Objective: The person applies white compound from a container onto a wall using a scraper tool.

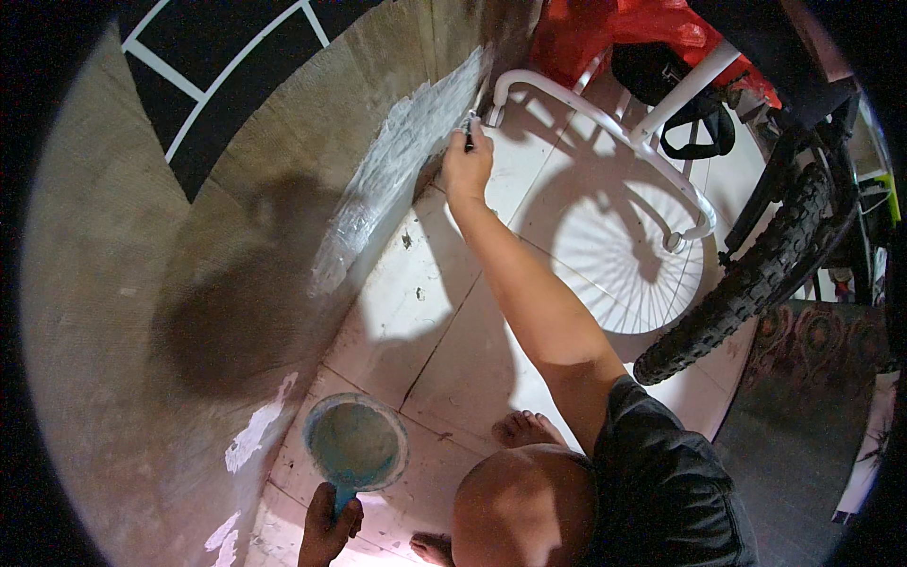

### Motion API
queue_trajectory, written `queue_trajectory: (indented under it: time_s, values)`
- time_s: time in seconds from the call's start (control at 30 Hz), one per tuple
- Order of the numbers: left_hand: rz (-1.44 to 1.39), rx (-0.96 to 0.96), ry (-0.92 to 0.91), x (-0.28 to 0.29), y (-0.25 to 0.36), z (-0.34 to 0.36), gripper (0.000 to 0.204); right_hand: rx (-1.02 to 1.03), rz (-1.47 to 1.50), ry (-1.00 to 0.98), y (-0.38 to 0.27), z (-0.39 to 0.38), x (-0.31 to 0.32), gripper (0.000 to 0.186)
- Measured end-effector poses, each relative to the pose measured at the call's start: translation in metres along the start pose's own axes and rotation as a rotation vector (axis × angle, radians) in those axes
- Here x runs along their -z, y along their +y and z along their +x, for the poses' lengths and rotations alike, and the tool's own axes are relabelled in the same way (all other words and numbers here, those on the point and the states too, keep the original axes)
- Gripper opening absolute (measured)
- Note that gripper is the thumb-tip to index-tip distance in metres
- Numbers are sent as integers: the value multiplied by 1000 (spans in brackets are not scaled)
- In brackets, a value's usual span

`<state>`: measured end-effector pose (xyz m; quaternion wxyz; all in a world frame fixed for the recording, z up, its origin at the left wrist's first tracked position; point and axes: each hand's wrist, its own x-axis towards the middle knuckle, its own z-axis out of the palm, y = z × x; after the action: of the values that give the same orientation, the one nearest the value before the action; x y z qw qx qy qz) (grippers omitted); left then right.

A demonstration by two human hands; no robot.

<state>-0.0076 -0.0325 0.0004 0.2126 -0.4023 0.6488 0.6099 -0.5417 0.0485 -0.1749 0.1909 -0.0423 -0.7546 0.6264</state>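
Observation:
My left hand [331, 522] is closed around the handle of a teal dipper [346, 472], whose bowl holds a pale, greyish mixture and has a whitish rim. My right arm reaches far forward along the foot of the wall. My right hand [469, 165] grips a small paintbrush [470, 132] by its dark handle; its pale tip is hard to make out against the wall. Beside this hand, a broad band of wet-looking white paint [402, 142] covers the lower part of the brown-grey wall [113, 312].
Right of my right hand stands a white tubular metal frame [586, 109], with red plastic [652, 33] behind it. A bicycle tyre [756, 274] and a dark patterned mat [803, 416] lie farther right. White floor tiles [444, 378] carry dark specks. My bare foot [529, 430] is near the dipper.

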Motion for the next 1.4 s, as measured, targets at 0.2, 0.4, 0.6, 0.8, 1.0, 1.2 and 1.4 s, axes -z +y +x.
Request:
queue_trajectory:
  time_s: [0.2, 0.4, 0.6, 0.8, 1.0, 1.2, 1.4]
  values:
    - [-15, 54, 34, -5, -3, 10, 19, -19, 88, -120, -2, -21, 6, 50]
    - [-27, 34, -29, -1, -19, 22, 21, -212, 208, -115, -11, -44, 32, 48]
    - [-1, 41, -30, -1, -22, 27, 19, -74, -2, -54, -15, -21, 39, 39]
    - [14, 28, -12, -3, -19, 26, 22, 0, -111, -29, -14, 8, 26, 46]
    - [59, 36, -66, 0, -16, 26, 20, 46, -118, -64, -5, 13, 24, 47]
    - [60, 34, -68, -1, -21, 29, 22, 10, -80, -223, -12, -33, 58, 46]
    - [90, 18, -46, 0, -21, 30, 23, 19, -148, -163, -13, -11, 58, 42]
